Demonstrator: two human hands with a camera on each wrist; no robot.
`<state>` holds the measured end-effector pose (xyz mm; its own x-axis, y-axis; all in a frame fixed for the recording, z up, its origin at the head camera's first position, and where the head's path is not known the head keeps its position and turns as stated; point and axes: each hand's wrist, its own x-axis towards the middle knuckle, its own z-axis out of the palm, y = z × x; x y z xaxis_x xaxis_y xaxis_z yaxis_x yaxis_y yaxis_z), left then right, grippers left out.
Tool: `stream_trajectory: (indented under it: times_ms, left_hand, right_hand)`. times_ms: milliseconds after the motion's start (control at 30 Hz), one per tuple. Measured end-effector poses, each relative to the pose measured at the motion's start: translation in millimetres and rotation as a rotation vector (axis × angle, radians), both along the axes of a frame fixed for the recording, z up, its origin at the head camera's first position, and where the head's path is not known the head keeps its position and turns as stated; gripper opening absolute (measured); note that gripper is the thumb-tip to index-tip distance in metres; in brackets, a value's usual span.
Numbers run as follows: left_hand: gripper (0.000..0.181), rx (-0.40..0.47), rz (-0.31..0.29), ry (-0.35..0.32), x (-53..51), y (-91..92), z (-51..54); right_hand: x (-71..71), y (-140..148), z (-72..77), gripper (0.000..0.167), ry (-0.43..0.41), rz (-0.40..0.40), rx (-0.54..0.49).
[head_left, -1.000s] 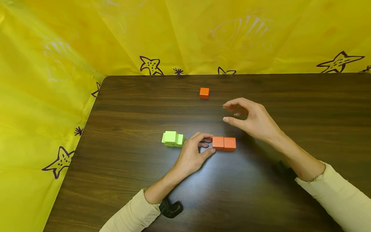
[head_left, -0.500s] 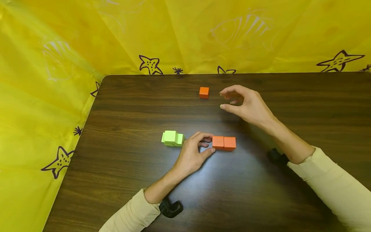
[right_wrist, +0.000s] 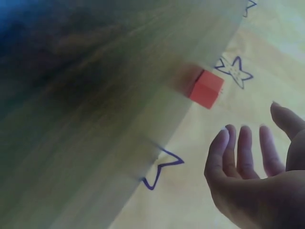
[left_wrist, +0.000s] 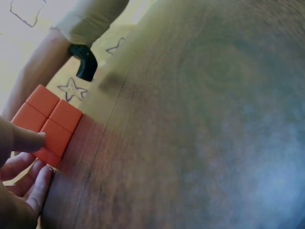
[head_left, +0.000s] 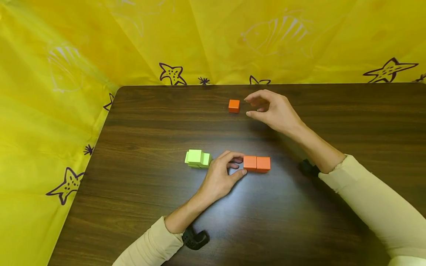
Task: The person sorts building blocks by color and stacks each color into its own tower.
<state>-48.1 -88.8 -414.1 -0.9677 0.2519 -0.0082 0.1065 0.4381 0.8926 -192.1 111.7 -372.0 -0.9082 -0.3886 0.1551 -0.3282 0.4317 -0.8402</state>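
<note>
In the head view my left hand (head_left: 221,175) holds the left end of a stack of orange toy blocks (head_left: 256,163). Its thumb lies against the near side of the orange stack (left_wrist: 46,121) in the left wrist view; the far fingertips are partly hidden. Toward the back, my right hand (head_left: 277,111) hovers just right of a single orange cube (head_left: 234,106), apart from it, fingers and thumb spread and nothing between them. The right wrist view has that cube (right_wrist: 206,89) beyond the fingertips of the right hand (right_wrist: 257,176).
Several light green blocks (head_left: 196,158) stand piled left of my left hand. Everything rests on a dark wooden table (head_left: 149,125) whose back and left edges meet a yellow sheet (head_left: 213,40) with sea drawings. Black wrist devices (head_left: 196,239) hang below the sleeves.
My right hand has moved away from me and leftward, from right of the table's middle to beside the single orange cube. My left hand and the blocks stay put.
</note>
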Motion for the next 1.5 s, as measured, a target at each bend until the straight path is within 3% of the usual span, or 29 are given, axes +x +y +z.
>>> stream_trajectory:
  times_ms: [633, 1500]
  left_hand:
    - [0.035, 0.01, -0.003, -0.004, 0.8, -0.8, 0.1]
    - [0.034, 0.013, -0.005, -0.007, -0.6, -1.2, -0.1]
  right_hand:
    - [-25.9, -17.6, -9.2, 0.041, -0.043, 0.004, 0.091]
    - [-46.4, -35.1, -17.2, 0.039, -0.146, 0.011, 0.178]
